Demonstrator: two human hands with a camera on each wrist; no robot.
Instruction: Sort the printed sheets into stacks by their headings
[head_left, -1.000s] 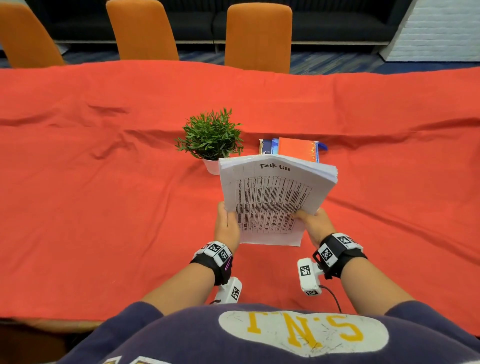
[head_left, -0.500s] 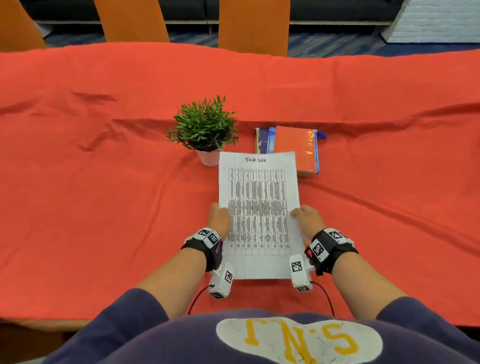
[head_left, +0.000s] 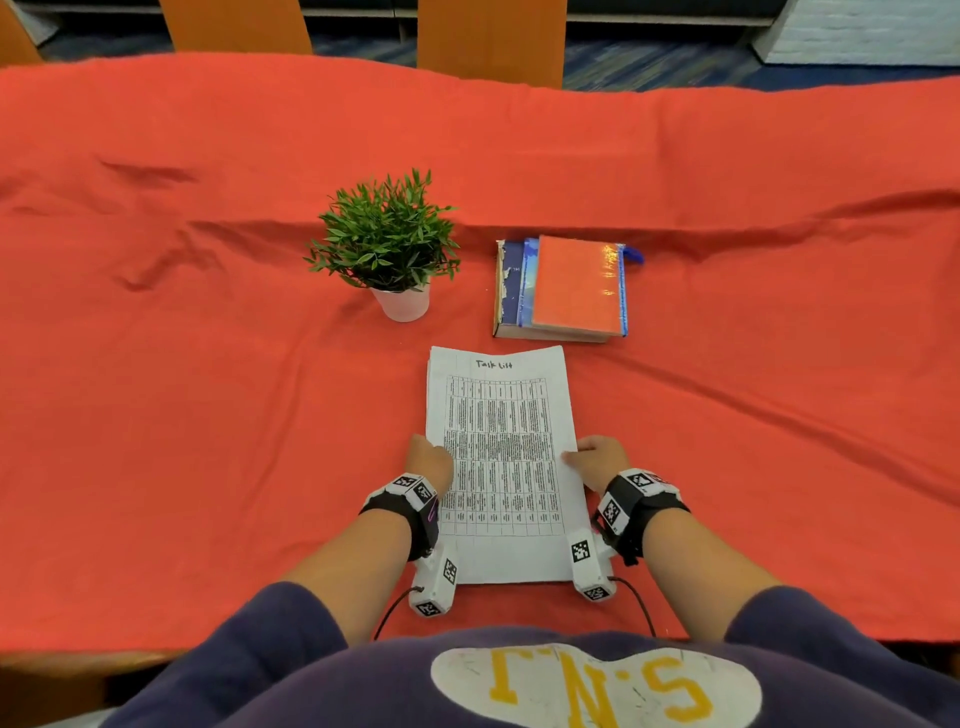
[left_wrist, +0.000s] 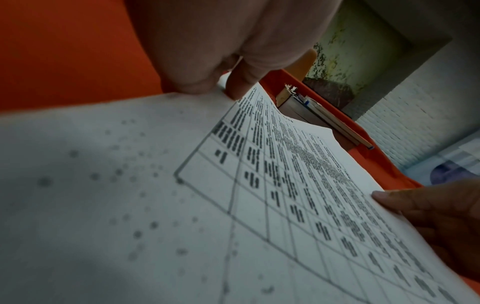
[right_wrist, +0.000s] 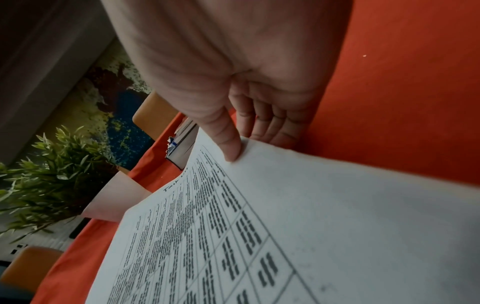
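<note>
Left hand (head_left: 430, 460): lay at the left long edge of the sheets (head_left: 501, 462); thumb on the top page, other fingers curled at or under the edge, pinching the stack.
Sheets: one undivided stack lay flat on the table (head_left: 208, 415), directly before the person, near the books (head_left: 563, 288) and well short of the plant (head_left: 387, 239); no separate stacks were yet laid out, so sorting appeared still to begin.
Appearance: white paper, portrait way up; the top page bore a handwritten heading reading roughly "Task List" above a dense printed grid; the far corners curled slightly.
Handling (judged): light, thin and limp; pages would likely slide over one another and crease if gripped hard. A thumb-and-finger pinch at a long edge or a near corner should lift one page; the other hand should steady the rest.
Right hand (head_left: 597, 457): lay at the right long edge; thumb pressed on the top page, fingers curled below the edge, holding the stack.
Risk (judged): two pages may lift together.
</note>
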